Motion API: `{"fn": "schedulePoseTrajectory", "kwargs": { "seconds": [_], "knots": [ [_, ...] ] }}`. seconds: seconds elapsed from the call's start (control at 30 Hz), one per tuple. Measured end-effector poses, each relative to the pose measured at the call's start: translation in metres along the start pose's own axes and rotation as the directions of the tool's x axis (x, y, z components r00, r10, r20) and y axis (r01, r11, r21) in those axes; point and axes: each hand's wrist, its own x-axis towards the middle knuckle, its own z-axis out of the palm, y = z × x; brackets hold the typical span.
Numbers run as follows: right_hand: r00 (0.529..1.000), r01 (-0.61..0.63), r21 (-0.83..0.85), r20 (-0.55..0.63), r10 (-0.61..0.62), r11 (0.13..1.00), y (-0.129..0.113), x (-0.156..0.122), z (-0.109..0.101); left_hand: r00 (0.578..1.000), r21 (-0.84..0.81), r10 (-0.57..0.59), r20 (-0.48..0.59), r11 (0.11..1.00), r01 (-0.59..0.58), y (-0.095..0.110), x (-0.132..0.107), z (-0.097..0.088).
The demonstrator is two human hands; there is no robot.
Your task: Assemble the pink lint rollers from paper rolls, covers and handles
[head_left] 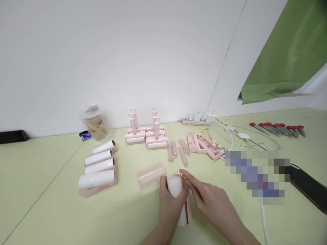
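Note:
My left hand (170,204) is closed round a white lint roller roll (174,185), which stands upright with its pink end cap facing up. A pink casing runs along the roll's right side. My right hand (209,197) is closed in a pinch at the roll's top edge, on a small pale pink part (178,174). A thin shiny strip shows by those fingertips; its kind is too small to tell. Just beyond my left hand lies a clear pinkish cover (151,174). Several clear pink tubes (183,156) lie farther back.
At left, several white rolls (99,168) rest in pink trays. Lint rollers with heart-topped handles (156,131) stand near the wall. Pink casing parts (204,144), a power strip (198,121) with cables, red-handled screwdrivers (276,128) and a black object (309,187) are at right.

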Motion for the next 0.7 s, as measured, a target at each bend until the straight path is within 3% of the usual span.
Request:
{"fn": "schedulePoseTrajectory", "kwargs": {
  "seconds": [0.17, 0.3, 0.4, 0.5, 0.6, 0.7],
  "knots": [
    [0.996, -0.081, -0.040, 0.039, 0.083, 0.996, 0.007, 0.006, 0.001, 0.999, -0.044, 0.037, 0.008, 0.998, -0.036, 0.016, -0.003, -0.001],
    [0.980, -0.181, 0.062, 0.100, 0.174, 0.982, 0.020, 0.012, 0.006, 0.995, -0.053, 0.096, -0.027, 0.994, -0.097, 0.032, -0.003, -0.006],
    [0.970, -0.230, 0.150, 0.112, 0.214, 0.962, 0.027, 0.017, 0.006, 0.982, 0.008, 0.187, -0.039, 0.982, -0.187, 0.036, 0.004, -0.020],
    [0.979, -0.203, 0.269, 0.076, 0.190, 0.942, 0.025, 0.026, -0.004, 0.969, 0.150, 0.243, -0.038, 0.960, -0.235, 0.036, 0.015, -0.042],
    [0.998, -0.056, 0.479, 0.016, 0.055, 0.876, 0.009, 0.040, -0.019, 0.950, 0.469, 0.312, -0.009, 0.841, -0.272, 0.038, 0.021, -0.061],
    [0.993, 0.091, 0.633, 0.005, -0.122, 0.768, -0.014, 0.056, -0.028, 0.923, 0.738, 0.369, 0.111, 0.591, -0.325, 0.044, 0.025, -0.073]
  ]
}}
